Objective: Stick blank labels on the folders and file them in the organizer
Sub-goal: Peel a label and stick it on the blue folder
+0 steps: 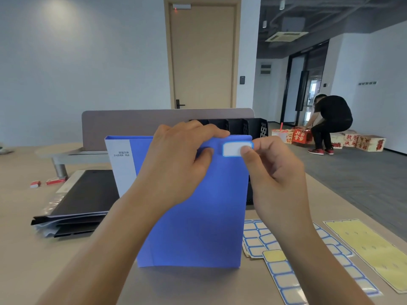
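Note:
A blue folder (198,216) stands upright on the table in front of me. My left hand (180,164) grips its top edge, fingers curled over it and thumb on the front. A white blank label with a blue border (233,149) lies at the folder's top right corner. My right hand (273,170) pinches the label's right end, thumb on its face. Behind the folder stands a black mesh organizer (253,128) with several slots, mostly hidden. Sheets of blue-bordered labels (284,280) lie on the table at lower right.
A stack of black folders (83,201) lies on the table to the left. Yellow backing sheets (370,249) lie at the far right. Small red boxes (55,180) sit at far left. A grey divider (132,122) runs behind. A person crouches by boxes (330,122) across the room.

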A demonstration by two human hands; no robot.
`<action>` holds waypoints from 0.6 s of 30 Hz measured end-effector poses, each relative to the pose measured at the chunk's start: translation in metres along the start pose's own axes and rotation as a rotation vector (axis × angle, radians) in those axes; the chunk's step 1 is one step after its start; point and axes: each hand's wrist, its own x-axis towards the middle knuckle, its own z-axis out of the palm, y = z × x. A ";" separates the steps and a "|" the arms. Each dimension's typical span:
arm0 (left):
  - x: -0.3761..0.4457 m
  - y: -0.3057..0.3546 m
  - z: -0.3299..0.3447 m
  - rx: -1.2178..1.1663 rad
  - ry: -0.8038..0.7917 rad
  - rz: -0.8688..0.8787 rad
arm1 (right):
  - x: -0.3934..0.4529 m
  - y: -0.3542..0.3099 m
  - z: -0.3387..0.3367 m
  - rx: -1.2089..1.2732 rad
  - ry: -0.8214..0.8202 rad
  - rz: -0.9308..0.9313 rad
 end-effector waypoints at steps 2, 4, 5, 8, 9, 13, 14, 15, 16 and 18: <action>0.000 0.001 0.000 0.002 -0.005 -0.007 | 0.001 0.000 0.000 -0.017 -0.001 -0.005; -0.001 0.002 -0.001 -0.001 -0.005 -0.009 | 0.002 0.000 0.001 -0.022 -0.003 -0.007; -0.001 0.003 -0.001 -0.003 0.000 -0.011 | 0.002 0.000 0.001 -0.020 -0.003 -0.012; -0.003 0.006 -0.001 -0.013 0.029 -0.026 | 0.002 0.000 0.001 -0.030 0.008 -0.009; -0.004 0.008 0.000 -0.022 0.038 -0.029 | 0.002 0.001 0.002 -0.034 0.011 -0.009; -0.005 0.011 0.003 -0.044 0.084 -0.029 | 0.001 0.002 0.001 -0.038 0.017 -0.028; -0.005 0.011 0.004 -0.037 0.091 -0.028 | 0.000 0.002 0.000 -0.039 0.018 -0.031; -0.005 0.012 0.005 -0.028 0.097 -0.028 | 0.000 0.003 0.000 -0.041 0.019 -0.031; -0.006 0.012 0.005 -0.020 0.104 -0.029 | 0.000 0.003 -0.001 -0.038 0.019 -0.028; -0.005 0.012 0.007 -0.016 0.118 -0.030 | 0.000 0.003 -0.001 -0.027 0.022 -0.020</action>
